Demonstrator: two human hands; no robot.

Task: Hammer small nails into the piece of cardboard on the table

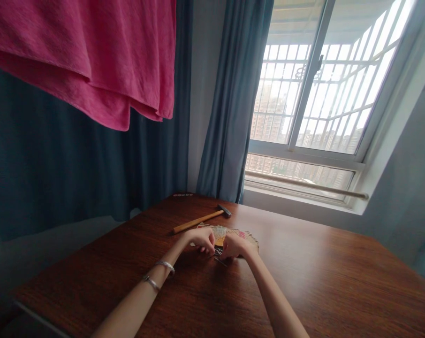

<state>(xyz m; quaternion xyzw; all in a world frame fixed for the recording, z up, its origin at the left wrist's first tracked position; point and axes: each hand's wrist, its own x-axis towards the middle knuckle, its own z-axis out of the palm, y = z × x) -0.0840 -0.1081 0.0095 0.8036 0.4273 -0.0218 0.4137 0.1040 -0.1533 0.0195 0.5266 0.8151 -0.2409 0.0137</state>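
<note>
My left hand is curled, with its fingertips down at a small pile of thin metal pieces that look like nails on the table. Facing it from the other side, my right hand is also closed, its fingertips low beside the same pile. Whatever is between the fingers of either hand is hidden. Just behind both hands lies a flat, patterned, beige piece with a jagged edge, partly covered by them. A hammer with a wooden handle and dark head rests farther back, touched by neither hand.
The brown wooden table fills the lower view. A row of small round items sits at its far corner. Blue curtains hang behind it, and a pink towel hangs at upper left. A barred window is at right.
</note>
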